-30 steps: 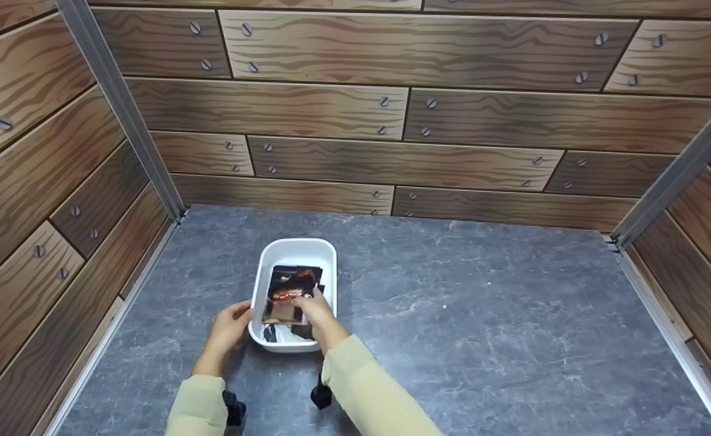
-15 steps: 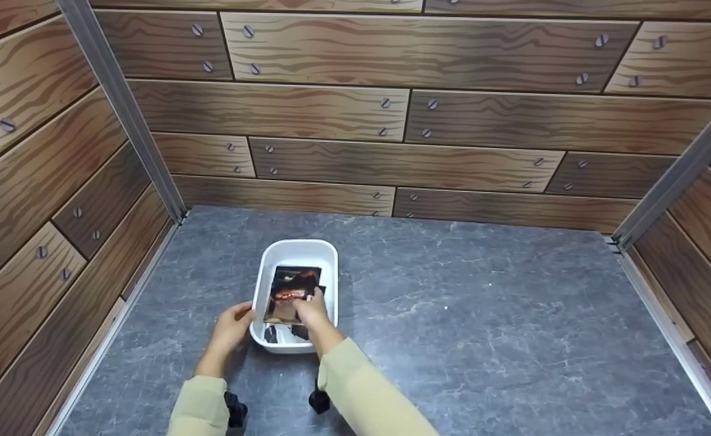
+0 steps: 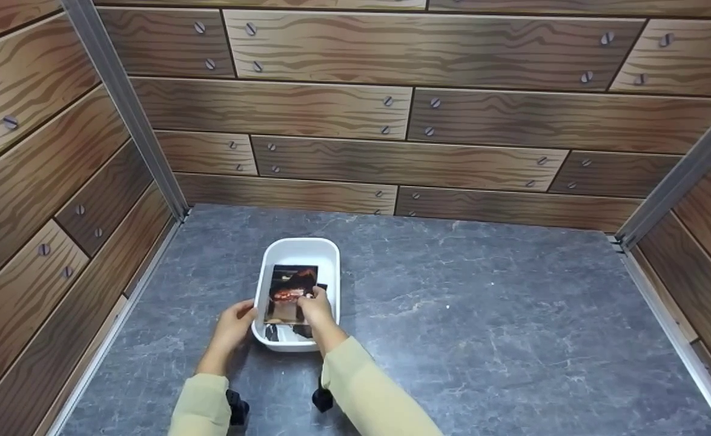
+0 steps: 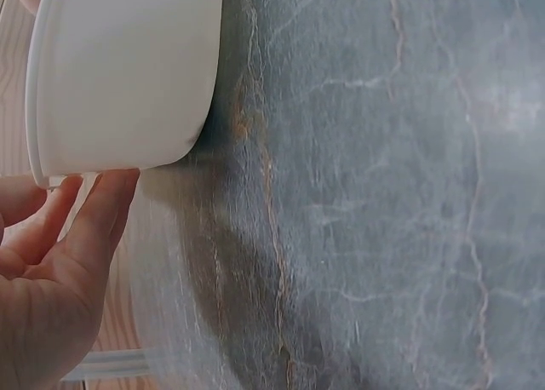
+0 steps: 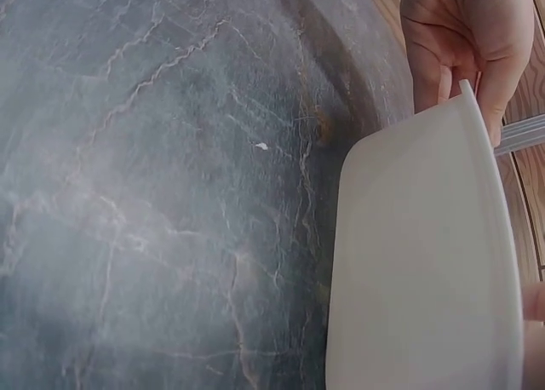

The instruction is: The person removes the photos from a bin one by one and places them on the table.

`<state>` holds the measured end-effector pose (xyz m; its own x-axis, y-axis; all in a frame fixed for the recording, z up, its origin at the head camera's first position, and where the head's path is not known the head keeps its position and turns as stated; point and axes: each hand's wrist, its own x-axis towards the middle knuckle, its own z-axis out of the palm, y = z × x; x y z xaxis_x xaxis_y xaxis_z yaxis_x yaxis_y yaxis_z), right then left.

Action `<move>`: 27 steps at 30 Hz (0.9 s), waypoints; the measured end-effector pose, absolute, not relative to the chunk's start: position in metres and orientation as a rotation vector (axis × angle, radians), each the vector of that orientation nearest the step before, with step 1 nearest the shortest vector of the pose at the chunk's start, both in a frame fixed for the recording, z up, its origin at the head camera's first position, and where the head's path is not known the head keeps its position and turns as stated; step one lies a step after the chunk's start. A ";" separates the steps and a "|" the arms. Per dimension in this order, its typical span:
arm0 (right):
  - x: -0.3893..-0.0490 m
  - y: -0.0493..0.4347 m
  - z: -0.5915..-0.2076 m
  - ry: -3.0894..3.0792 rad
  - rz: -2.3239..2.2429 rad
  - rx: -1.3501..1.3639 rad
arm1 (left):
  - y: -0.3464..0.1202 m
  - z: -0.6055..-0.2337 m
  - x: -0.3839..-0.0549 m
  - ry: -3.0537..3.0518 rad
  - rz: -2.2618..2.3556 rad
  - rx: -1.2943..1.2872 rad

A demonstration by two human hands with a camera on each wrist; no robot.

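A white plastic tub (image 3: 334, 254) stands on the grey marbled table. My left hand (image 3: 232, 327) holds its left rim, thumb over the edge and fingers against the outer wall. The left wrist view shows this hand (image 4: 64, 275) at the tub's wall (image 4: 128, 75). Inside lies a glossy dark picture card (image 3: 284, 312) with an orange-red patch, on top of other dark pieces. My right hand (image 3: 319, 315) reaches in over the near right side and pinches the card's right edge between thumb and fingers. From the right wrist, the tub wall (image 5: 417, 245) hides most of that hand.
A black piece (image 3: 271, 333) shows under the card at the tub's near end, beside another dark one (image 3: 302, 331). Wood-print walls (image 3: 331, 109) enclose the table (image 3: 482, 315) at the back and both sides, with metal rails (image 3: 119, 109) at the corners.
The picture card has shifted slightly left inside the tub and lies a little straighter, with my right hand at its edge. My left hand stays on the rim.
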<state>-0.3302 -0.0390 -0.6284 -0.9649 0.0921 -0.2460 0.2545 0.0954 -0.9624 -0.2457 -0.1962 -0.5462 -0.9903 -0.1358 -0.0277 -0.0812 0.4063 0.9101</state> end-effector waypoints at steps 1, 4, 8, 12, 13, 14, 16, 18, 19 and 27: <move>-0.337 -0.039 -0.640 2.232 -2.008 0.338 | -0.196 -0.546 -0.246 -2.588 -1.675 0.201; -0.344 -0.041 -0.658 2.293 -2.017 0.326 | -0.196 -0.547 -0.246 -2.589 -1.677 0.209; -0.313 -0.043 -0.605 2.369 -1.928 0.393 | -0.196 -0.547 -0.247 -2.604 -1.658 0.214; -0.287 -0.041 -0.557 2.423 -1.888 0.434 | -0.199 -0.554 -0.248 -2.563 -1.700 0.181; -0.282 -0.041 -0.551 2.445 -1.897 0.438 | -0.200 -0.557 -0.249 -2.542 -1.720 0.170; -0.280 -0.041 -0.548 2.469 -1.906 0.446 | -0.202 -0.561 -0.250 -2.524 -1.732 0.159; -0.279 -0.040 -0.546 2.515 -1.943 0.448 | -0.208 -0.576 -0.256 -2.465 -1.756 0.090; -0.278 -0.040 -0.545 2.561 -1.980 0.453 | -0.210 -0.580 -0.257 -2.460 -1.746 0.070; -0.278 -0.039 -0.545 2.573 -1.993 0.458 | -0.209 -0.579 -0.257 -2.468 -1.738 0.081; -0.281 -0.037 -0.541 2.650 -1.941 0.454 | -0.198 -0.547 -0.246 -2.610 -1.631 0.202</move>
<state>-0.2814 -0.0371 -0.5412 -0.9475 0.3190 -0.0201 0.1154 0.2830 -0.9522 -0.2457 -0.1981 -0.5470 -0.9898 -0.1411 -0.0209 -0.0806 0.4325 0.8980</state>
